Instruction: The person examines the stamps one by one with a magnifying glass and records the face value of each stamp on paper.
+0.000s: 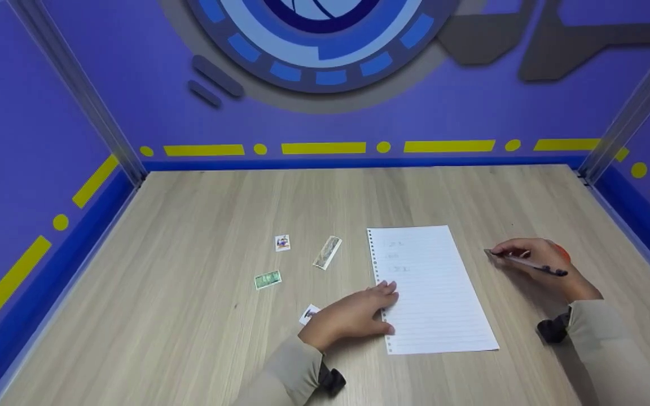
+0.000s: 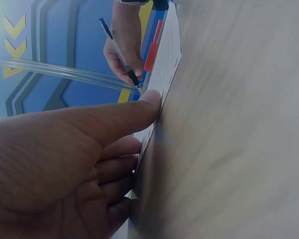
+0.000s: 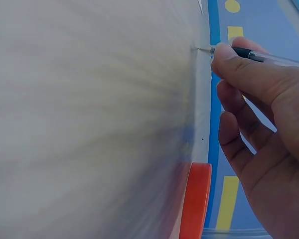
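A sheet of lined, punched paper [image 1: 432,299] lies on the table with faint pencil-grey writing near its upper left. My left hand [image 1: 356,313] rests on the sheet's left edge, thumb and fingers spread rather than curled round anything. To the right of the sheet, my right hand [image 1: 536,262] pinches a clear pen [image 1: 528,263] with a dark grip and dark end. In the right wrist view, the pen [image 3: 249,54] points its tip at the table surface, off the paper; whether it touches cannot be told. Thumb and index finger hold it near the tip.
Left of the paper lie several small stamp-like pieces: a green one [image 1: 268,279], a long one [image 1: 327,252], a picture one [image 1: 282,243], and another [image 1: 308,314] partly hidden by my left wrist. An orange-red round object [image 3: 197,201] stands beside my right hand. Purple panels [image 1: 133,101] enclose the table.
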### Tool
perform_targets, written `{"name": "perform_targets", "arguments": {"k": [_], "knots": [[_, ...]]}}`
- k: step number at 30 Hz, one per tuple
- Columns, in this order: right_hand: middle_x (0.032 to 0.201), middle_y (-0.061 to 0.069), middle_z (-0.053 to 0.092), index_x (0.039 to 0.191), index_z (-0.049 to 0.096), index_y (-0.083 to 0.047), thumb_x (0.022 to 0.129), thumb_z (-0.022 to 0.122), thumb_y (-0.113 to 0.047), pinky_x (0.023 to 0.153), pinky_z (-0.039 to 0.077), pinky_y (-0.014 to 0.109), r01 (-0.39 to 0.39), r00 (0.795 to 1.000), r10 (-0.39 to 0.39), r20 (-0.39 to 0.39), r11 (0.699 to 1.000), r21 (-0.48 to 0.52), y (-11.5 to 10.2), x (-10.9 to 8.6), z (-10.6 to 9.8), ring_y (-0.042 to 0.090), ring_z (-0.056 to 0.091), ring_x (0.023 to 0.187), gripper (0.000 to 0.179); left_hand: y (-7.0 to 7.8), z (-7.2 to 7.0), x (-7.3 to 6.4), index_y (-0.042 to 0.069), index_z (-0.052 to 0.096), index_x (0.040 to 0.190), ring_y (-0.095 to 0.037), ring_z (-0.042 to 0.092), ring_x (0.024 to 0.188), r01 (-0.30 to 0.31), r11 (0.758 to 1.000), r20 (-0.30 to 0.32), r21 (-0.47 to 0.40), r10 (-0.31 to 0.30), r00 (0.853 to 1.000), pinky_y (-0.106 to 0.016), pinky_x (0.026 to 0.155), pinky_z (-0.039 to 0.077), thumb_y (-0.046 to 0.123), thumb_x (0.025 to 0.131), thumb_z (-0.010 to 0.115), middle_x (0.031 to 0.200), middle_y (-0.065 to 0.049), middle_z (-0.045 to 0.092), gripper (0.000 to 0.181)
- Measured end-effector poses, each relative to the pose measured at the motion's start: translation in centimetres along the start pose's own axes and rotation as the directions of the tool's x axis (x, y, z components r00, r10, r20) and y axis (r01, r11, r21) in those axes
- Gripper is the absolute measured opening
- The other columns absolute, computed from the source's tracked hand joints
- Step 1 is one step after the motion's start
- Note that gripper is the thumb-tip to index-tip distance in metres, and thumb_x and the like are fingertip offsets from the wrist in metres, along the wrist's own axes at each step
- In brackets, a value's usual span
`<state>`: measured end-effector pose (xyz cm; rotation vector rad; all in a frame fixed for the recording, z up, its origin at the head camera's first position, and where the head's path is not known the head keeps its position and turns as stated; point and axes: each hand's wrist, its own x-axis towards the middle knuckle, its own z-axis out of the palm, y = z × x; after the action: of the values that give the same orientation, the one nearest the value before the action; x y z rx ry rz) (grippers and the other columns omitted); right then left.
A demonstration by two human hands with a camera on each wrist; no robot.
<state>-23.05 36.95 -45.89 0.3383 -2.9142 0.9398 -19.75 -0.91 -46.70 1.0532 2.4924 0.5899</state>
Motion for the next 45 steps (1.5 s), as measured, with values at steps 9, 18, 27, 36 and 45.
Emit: {"name": "perform_targets", "arguments": {"k": [9, 18, 27, 36, 45], "knots": [[0.089, 0.014, 0.073, 0.095, 0.074, -0.002, 0.075, 0.071, 0.011, 0.061, 0.049, 0.014, 0.223, 0.973, -0.225, -0.047, 0.974, -0.046, 0.9, 0.4, 0.0, -0.011, 0.057, 0.075, 0.024, -0.1, 0.1, 0.0, 0.005, 0.041, 0.145, -0.022, 0.024, 0.147, -0.012, 1.000, -0.009, -0.007, 0.012, 1.000, -0.029, 0.120, 0.023, 0.026, 0.088, 0.067, 0.156, -0.009, 0.031, 0.066], [0.107, 0.014, 0.072, 0.104, 0.075, -0.013, 0.085, 0.066, 0.001, 0.066, 0.051, 0.017, -0.040, 0.998, 0.040, 0.050, 0.999, 0.013, 0.6, 0.0, -0.1, 0.001, 0.062, 0.081, 0.025, -0.1, 0.1, 0.2, 0.006, 0.042, 0.145, -0.022, 0.025, 0.146, -0.012, 1.000, -0.011, 0.016, 0.012, 1.000, -0.028, 0.119, 0.024, 0.027, 0.088, 0.067, 0.156, -0.008, 0.032, 0.066], [0.101, 0.012, 0.073, 0.101, 0.075, -0.011, 0.082, 0.069, 0.002, 0.065, 0.049, 0.016, 0.019, 0.997, -0.016, 0.070, 0.999, -0.034, 1.0, 0.2, -0.1, -0.004, 0.057, 0.078, 0.024, 0.1, 0.1, 0.0, 0.006, 0.042, 0.145, -0.021, 0.027, 0.146, -0.015, 1.000, -0.019, 0.022, 0.015, 1.000, -0.028, 0.119, 0.025, 0.027, 0.088, 0.068, 0.155, -0.009, 0.033, 0.066], [0.097, 0.008, 0.073, 0.099, 0.076, -0.012, 0.080, 0.070, 0.003, 0.065, 0.049, 0.015, 0.070, 0.996, -0.067, 0.061, 0.996, -0.051, 1.2, 0.3, 0.1, -0.006, 0.058, 0.080, 0.025, 0.0, 0.0, 0.0, 0.005, 0.041, 0.145, -0.021, 0.026, 0.146, -0.015, 1.000, -0.016, 0.022, 0.015, 1.000, -0.027, 0.119, 0.024, 0.028, 0.088, 0.067, 0.155, -0.009, 0.032, 0.067], [0.097, 0.009, 0.073, 0.098, 0.076, -0.011, 0.081, 0.070, 0.003, 0.067, 0.050, 0.014, 0.097, 0.994, -0.094, 0.055, 0.994, -0.040, 1.2, 0.3, 0.2, -0.009, 0.058, 0.083, 0.023, -0.1, 0.2, 0.0, 0.005, 0.041, 0.145, -0.022, 0.025, 0.147, -0.015, 1.000, -0.013, 0.001, 0.015, 1.000, -0.028, 0.120, 0.023, 0.026, 0.089, 0.067, 0.156, -0.009, 0.031, 0.066]]}}
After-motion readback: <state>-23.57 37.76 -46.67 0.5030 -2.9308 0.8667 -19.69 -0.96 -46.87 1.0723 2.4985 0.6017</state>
